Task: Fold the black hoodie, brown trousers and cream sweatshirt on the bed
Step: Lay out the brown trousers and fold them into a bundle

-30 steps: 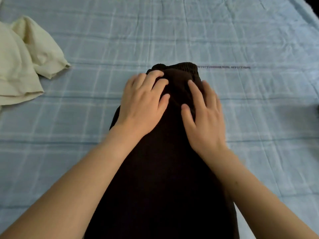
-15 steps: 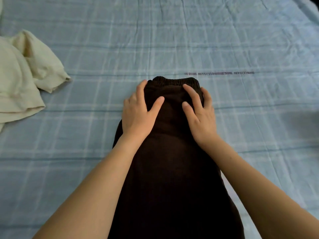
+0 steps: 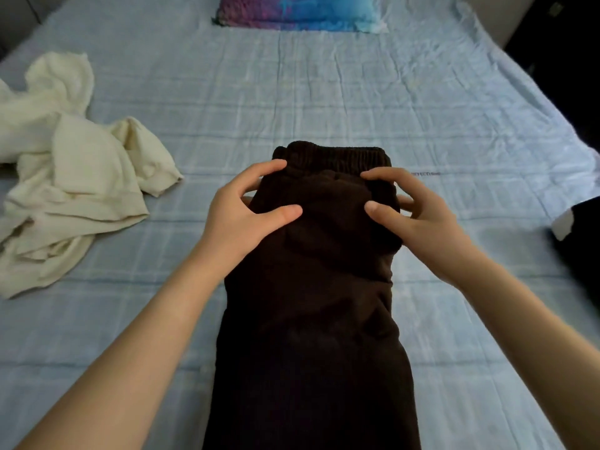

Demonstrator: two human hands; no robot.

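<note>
Bed (image 3: 324,92): I see open room from waistband (image 3: 334,154) to pillow (image 3: 298,11) | brown trousers (image 3: 311,319): centre, lengthwise, waistband at far end | cream sweatshirt (image 3: 71,177): crumpled, left edge, apart | black hoodie (image 3: 581,251): right edge, cropped | left hand (image 3: 240,222): pinches trousers' left side, thumb on top | right hand (image 3: 418,219): pinches right side likewise

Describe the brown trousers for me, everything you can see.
The brown trousers are dark, of thick soft-looking fabric, folded narrow and lying lengthwise on the blue checked sheet. The ribbed elastic waistband is at the far end; the near end runs out of frame. A folded layer lies on top, stopping just short of the waistband. The left hand and right hand grip its two sides, thumbs on top.
</note>
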